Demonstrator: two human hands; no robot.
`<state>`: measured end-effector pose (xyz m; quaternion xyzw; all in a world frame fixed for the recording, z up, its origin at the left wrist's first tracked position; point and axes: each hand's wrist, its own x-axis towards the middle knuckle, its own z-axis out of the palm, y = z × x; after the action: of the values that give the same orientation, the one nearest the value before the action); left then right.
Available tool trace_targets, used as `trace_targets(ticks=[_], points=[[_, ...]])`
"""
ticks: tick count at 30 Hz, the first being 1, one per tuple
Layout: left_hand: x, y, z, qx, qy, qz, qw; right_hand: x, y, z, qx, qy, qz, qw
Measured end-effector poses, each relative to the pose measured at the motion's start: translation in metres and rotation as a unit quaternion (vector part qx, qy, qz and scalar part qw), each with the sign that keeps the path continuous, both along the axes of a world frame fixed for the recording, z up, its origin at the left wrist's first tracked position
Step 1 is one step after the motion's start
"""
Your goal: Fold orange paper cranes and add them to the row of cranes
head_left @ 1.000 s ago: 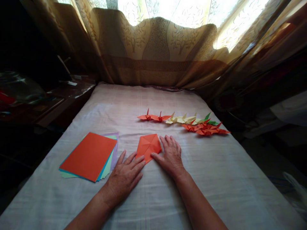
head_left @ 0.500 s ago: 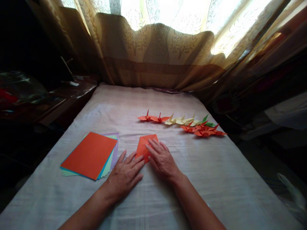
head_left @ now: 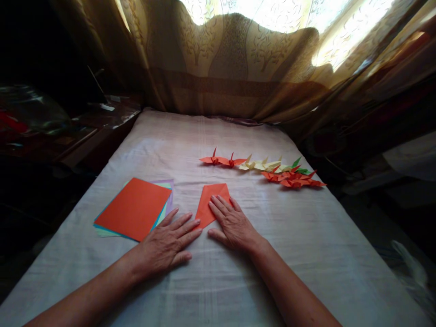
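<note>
A folded orange paper [head_left: 208,206] lies flat on the cloth-covered surface, pointed towards me and wider at the far end. My right hand [head_left: 233,222] rests with fingers stretched over its right side, hiding part of it. My left hand [head_left: 172,238] lies flat and spread, its fingertips at the paper's near left corner. Just beyond the left hand, a stack of coloured paper sheets [head_left: 133,206] has an orange sheet on top, with blue, green and purple edges showing beneath.
Several folded paper cranes stand in a row at the back right: orange cranes [head_left: 223,161], cream cranes [head_left: 260,165], a green crane [head_left: 301,169] and more orange ones [head_left: 294,178]. A patterned curtain [head_left: 225,59] hangs behind. Dark shelving with clutter [head_left: 102,113] borders the left.
My left hand has slid left and a little nearer to me. The right fingers have spread flatter over the paper, and more of it shows. The view has tilted down slightly.
</note>
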<state>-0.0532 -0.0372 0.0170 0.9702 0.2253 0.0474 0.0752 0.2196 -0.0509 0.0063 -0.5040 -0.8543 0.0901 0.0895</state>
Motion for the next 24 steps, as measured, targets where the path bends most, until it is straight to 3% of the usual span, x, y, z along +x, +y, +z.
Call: trace_targets(ticks=[10,16,20,24], points=[[-0.008,-0.003,0.010,0.036,-0.067,-0.019,0.997,0.000,0.000,-0.002,-0.007,-0.022,-0.009,1.000],[-0.009,0.001,0.015,0.017,-0.122,-0.008,0.992,0.000,0.000,-0.003,-0.004,-0.018,-0.012,1.000],[-0.002,0.000,0.010,0.043,-0.132,0.034,0.990,-0.001,-0.001,-0.003,0.000,-0.007,-0.013,1.000],[0.008,-0.004,-0.003,0.085,-0.085,0.029,0.992,-0.003,-0.003,-0.001,0.003,-0.003,-0.030,1.000]])
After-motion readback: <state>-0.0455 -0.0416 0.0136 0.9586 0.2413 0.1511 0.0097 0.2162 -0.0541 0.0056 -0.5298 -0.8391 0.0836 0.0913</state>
